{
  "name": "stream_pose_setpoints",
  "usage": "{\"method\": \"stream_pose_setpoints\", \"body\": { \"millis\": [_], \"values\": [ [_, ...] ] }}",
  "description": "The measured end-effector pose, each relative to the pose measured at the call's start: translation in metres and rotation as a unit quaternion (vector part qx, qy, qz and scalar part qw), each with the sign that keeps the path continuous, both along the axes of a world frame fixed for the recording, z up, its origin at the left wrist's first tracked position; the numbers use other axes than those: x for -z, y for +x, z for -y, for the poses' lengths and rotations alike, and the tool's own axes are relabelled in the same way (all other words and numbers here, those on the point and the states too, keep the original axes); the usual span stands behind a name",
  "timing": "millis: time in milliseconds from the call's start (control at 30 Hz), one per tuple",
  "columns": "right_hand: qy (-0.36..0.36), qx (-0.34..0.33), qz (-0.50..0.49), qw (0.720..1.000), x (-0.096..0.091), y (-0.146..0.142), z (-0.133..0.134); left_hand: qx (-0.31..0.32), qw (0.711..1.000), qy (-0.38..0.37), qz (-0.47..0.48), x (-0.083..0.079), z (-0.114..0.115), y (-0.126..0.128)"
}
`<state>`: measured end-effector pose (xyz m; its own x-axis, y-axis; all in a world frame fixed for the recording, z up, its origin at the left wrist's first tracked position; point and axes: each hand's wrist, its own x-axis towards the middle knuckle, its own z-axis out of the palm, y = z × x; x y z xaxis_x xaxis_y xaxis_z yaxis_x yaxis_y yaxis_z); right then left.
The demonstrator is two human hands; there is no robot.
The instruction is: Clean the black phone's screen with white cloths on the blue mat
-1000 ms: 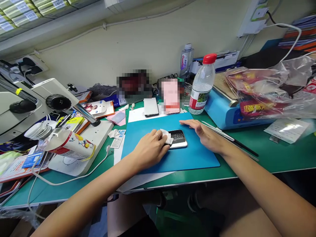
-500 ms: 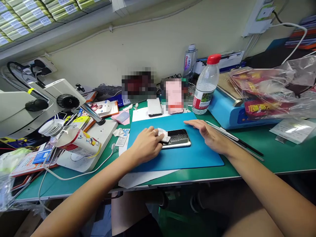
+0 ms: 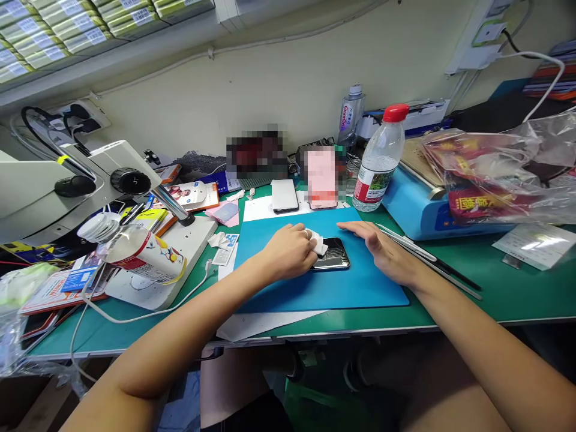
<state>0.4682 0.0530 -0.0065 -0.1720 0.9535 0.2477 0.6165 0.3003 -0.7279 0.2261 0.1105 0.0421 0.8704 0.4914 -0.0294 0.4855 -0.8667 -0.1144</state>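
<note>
A: Hands first, quick. Left one?

B: Left hand, ring worn: fingers are curled and a crumpled white tissue is gripped in them. The tissue is held at the phone; the exact contact is partly hidden by the fingers.

A: Where is the phone?

B: It is laid flat, dark face up, on the blue mat, between both hands. Its left part is covered by the left hand and tissue.

A: Right hand?

B: Right hand is released, fingers stretched out, thumb apart. It is held near the mat's right edge; whether the mat is touched cannot be told. Thin tools are placed just beside it, partly blocked by the wrist.

A: Surroundings?

B: Behind the mat, a white slab is set on white paper. A red-capped water bottle is stood upright next to a blue scale, on which a plastic bag is piled. On the left, a juice bottle is seen by the microscope base.
</note>
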Motion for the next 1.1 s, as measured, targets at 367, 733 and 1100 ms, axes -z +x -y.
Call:
{"method": "stream_pose_setpoints", "body": {
  "millis": [367, 733, 1100],
  "values": [
    [-0.022, -0.018, 0.022, 0.999, -0.008, -0.002, 0.003, -0.004, 1.0, -0.013, -0.018, -0.001, 0.007, -0.02],
    [0.002, -0.011, 0.032, 0.999, 0.0, -0.003, -0.003, 0.025, 1.0, -0.004, -0.009, 0.003, 0.013, 0.013],
    [0.043, -0.015, 0.081, 0.996, 0.006, 0.0, -0.011, 0.073, 0.997, -0.02, 0.011, 0.005, 0.029, 0.023]
  ]
}}
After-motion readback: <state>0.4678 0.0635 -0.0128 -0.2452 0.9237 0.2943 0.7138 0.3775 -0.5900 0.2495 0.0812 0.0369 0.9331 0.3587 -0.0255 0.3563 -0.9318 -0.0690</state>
